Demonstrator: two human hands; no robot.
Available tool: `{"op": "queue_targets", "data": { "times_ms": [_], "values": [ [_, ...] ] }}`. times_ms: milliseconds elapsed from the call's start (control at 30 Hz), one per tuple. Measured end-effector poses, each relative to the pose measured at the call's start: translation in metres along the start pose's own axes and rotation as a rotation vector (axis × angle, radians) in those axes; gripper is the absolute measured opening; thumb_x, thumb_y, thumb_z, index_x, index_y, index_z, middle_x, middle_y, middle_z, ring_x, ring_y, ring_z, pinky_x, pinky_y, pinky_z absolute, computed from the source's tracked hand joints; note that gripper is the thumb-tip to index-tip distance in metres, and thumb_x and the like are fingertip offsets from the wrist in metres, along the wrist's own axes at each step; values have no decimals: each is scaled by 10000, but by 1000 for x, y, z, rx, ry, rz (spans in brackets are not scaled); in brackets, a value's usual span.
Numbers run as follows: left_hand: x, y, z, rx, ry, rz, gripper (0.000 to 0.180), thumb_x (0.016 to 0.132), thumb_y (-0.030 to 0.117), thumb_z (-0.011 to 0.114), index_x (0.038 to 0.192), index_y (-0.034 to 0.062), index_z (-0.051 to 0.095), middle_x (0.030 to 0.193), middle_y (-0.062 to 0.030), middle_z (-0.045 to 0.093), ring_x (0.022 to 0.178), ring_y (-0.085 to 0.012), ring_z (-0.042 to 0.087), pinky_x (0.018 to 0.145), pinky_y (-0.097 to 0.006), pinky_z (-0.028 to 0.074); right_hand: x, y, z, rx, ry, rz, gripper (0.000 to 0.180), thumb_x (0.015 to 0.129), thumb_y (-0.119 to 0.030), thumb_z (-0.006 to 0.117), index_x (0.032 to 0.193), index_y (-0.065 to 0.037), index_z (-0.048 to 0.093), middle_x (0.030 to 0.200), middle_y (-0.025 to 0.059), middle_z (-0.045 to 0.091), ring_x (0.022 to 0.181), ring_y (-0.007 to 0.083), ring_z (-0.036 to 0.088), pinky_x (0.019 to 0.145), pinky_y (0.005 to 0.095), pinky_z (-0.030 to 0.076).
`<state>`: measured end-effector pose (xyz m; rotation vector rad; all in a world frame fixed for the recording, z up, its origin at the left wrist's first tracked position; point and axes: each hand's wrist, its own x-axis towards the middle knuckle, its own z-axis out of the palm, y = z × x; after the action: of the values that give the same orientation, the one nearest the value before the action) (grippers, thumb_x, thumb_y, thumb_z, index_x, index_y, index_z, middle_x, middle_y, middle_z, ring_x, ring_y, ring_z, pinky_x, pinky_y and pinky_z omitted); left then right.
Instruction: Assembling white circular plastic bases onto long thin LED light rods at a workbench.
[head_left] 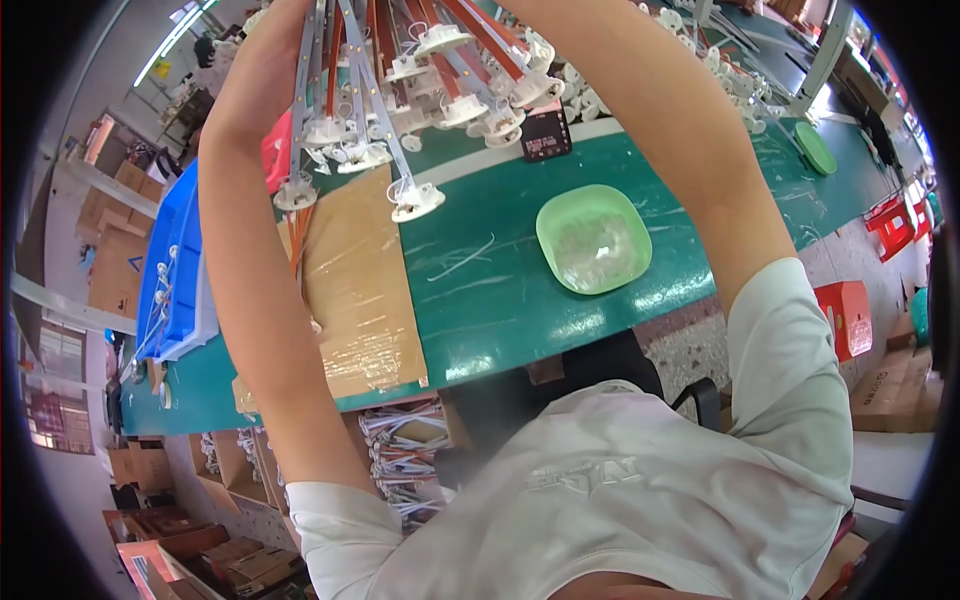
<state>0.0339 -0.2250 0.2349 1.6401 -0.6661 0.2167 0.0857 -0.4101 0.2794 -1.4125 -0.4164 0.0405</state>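
Both arms are raised toward the top of the head view, and the hands themselves are cut off by the upper edge, so it cannot be told whether the fingers of either hand are apart, together or clamped. Only the left forearm and the right forearm are shown, rising from the white short sleeves. Between them, a bundle of long, thin strips in red-orange and pale metal, hung with small white round plastic sockets and white wires, is seen hanging from the upper edge over the table. Its long axis runs roughly from the top of the picture downward and slightly leftward, fanned out at the lower end, where the lowest white socket hangs above a brown cardboard sheet covered in clear tape. The bundle lies nearer the left forearm, whose wrist is just beside the leftmost strips; the right forearm stands somewhat further off. Below the bundle, a green table top is seen, with a pale green square plastic bowl to the right and a blue plastic bin at the left.
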Motion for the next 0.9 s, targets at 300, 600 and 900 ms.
{"op": "queue_targets", "data": {
  "times_ms": [300,600,900],
  "values": [
    [-40,-69,42,365,165,-70,950,940,347,729,1597,-6,141,1421,-146,533,1170,-165,575,955,-305,470,6,100,-3,-75,-145,-2,331,669,-117,804,958,38,757,893,157,747,785,248,723,701,373,581],
    [-5,-41,108,6,-68,-99,538,963,203,705,1414,22,474,1112,-43,654,943,-107,659,795,-275,539,-37,38,-80,-30,-176,-63,174,773,-47,740,928,26,709,869,150,718,763,274,714,686,384,588],
    [44,-79,305,-169,-339,-172,529,956,219,715,1387,28,476,1098,-52,659,942,-127,642,787,-299,527,-108,52,-280,-387,222,122,273,739,-101,777,965,42,721,918,151,715,788,246,698,723,378,570]
  ]
}}
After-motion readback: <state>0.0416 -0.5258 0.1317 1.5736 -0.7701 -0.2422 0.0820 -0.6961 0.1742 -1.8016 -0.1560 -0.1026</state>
